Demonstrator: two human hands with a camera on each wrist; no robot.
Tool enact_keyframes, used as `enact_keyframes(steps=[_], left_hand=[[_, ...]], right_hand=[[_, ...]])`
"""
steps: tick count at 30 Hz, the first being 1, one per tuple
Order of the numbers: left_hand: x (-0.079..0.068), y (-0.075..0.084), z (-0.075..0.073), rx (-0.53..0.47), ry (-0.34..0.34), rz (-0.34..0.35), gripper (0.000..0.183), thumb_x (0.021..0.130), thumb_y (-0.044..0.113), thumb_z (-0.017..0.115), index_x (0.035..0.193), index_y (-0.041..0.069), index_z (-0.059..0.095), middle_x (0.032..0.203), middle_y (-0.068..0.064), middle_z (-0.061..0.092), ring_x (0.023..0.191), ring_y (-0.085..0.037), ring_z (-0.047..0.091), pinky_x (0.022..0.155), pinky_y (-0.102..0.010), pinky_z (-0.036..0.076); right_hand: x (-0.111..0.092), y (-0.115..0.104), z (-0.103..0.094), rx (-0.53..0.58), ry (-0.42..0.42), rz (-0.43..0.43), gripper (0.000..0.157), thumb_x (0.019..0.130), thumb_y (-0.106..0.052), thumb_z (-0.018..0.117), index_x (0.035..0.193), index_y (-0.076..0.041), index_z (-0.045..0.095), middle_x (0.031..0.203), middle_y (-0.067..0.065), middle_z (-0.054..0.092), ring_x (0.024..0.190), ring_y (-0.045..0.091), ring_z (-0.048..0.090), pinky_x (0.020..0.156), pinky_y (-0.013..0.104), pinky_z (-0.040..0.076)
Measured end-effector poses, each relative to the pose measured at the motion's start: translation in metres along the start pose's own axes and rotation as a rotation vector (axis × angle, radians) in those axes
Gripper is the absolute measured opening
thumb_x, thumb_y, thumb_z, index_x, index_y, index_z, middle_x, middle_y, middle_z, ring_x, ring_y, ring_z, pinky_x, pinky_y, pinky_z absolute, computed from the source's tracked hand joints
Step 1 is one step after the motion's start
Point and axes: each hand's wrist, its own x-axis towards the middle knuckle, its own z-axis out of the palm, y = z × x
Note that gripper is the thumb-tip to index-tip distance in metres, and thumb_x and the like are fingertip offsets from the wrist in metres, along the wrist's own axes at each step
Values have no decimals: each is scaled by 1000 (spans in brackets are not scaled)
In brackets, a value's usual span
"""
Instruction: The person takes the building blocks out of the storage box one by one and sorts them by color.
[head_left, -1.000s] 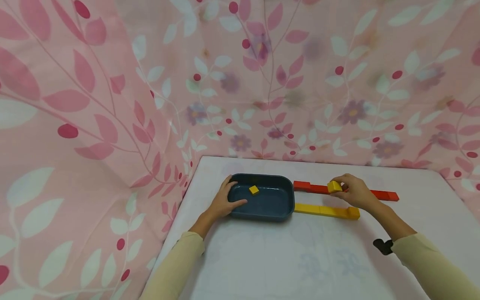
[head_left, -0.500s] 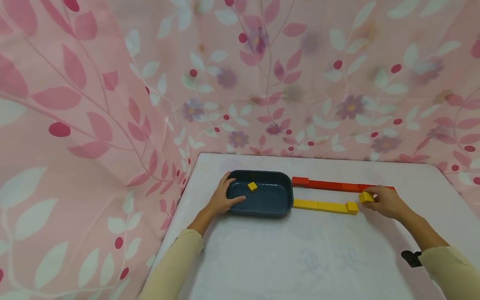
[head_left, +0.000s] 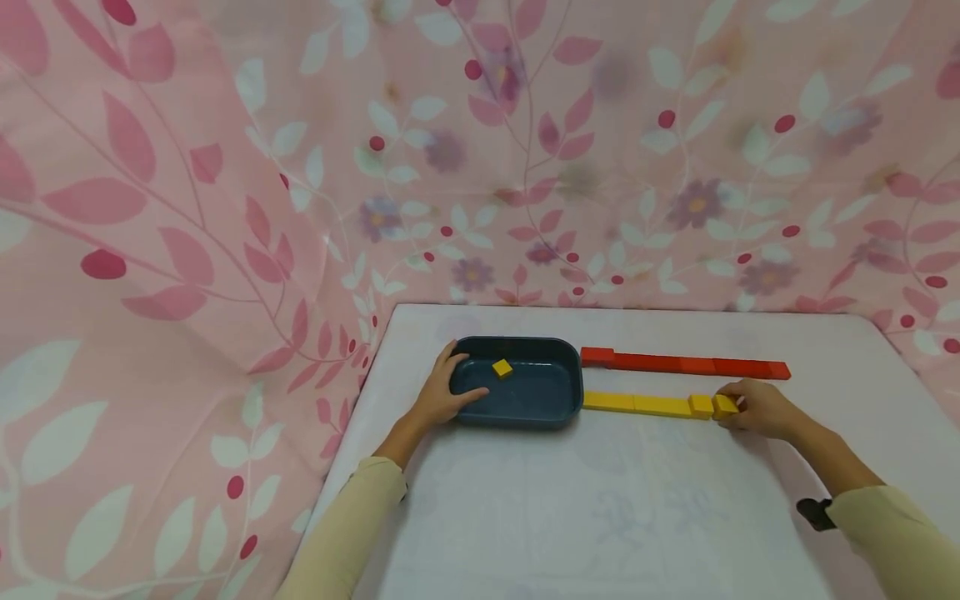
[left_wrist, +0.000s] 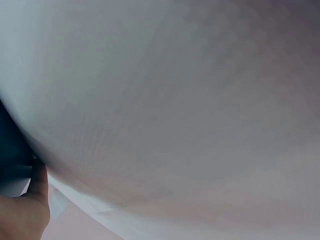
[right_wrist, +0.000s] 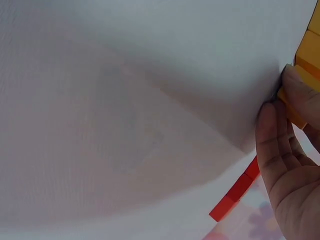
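A dark blue rectangular dish (head_left: 525,407) sits on the white table, with one small yellow block (head_left: 502,368) inside. My left hand (head_left: 438,398) holds the dish at its left end, thumb and fingers over the rim; the left wrist view catches only part of that hand (left_wrist: 22,215) against the dish (left_wrist: 12,145). Between thumb and fingers my right hand (head_left: 768,410) pinches a yellow block (head_left: 724,407) at the right end of a row of yellow blocks (head_left: 662,406). In the right wrist view the pinched block (right_wrist: 292,112) is partly hidden by the fingers.
Behind the yellow row runs a row of red blocks (head_left: 675,364), its left end by the dish. White cloth covers the table (head_left: 540,508). A pink floral curtain (head_left: 525,208) stands behind and to the left.
My right hand has carried the yellow block from over the red row, rightward and then down to the yellow row's right end. The left hand stays on the dish.
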Motion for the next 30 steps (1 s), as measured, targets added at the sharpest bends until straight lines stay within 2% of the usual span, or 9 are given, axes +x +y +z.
enact_keyframes(steps=[7, 17, 20, 27, 30], left_hand=[[0, 1, -3, -14, 1, -4, 89, 81, 55, 76, 150, 14, 38, 168, 1, 8, 153, -26, 16, 121, -55, 24], [2, 0, -3, -9, -4, 0, 89, 80, 56, 75, 150, 14, 39, 168, -1, 8, 153, -26, 16, 120, -55, 25], [2, -1, -2, -1, -8, 11, 88, 81, 57, 75, 150, 14, 40, 168, -4, 9, 153, -26, 16, 120, -55, 25], [2, -2, -1, -1, -16, 5, 88, 81, 57, 74, 150, 15, 40, 168, 2, 8, 153, -25, 16, 121, -54, 24], [2, -2, 0, 2, -19, 1, 88, 81, 58, 74, 150, 15, 40, 167, 3, 8, 153, -24, 16, 121, -54, 24]], right_hand=[[4, -7, -2, -19, -6, 5, 50, 78, -17, 83, 119, 6, 65, 101, 13, 66, 84, 22, 57, 72, 35, 56], [4, -10, -1, -11, -9, 25, 51, 79, -15, 81, 123, 5, 63, 105, 14, 64, 86, 22, 55, 73, 34, 56], [1, -11, 1, 13, -20, 34, 52, 80, -15, 81, 124, 5, 62, 106, 15, 63, 87, 22, 54, 74, 35, 57], [-2, -12, 6, 24, -23, 37, 53, 80, -15, 81, 125, 4, 62, 107, 15, 63, 87, 22, 55, 75, 38, 58], [-4, -11, 6, 7, -15, 25, 59, 78, -19, 83, 128, 2, 59, 110, 18, 62, 86, 21, 55, 74, 39, 59]])
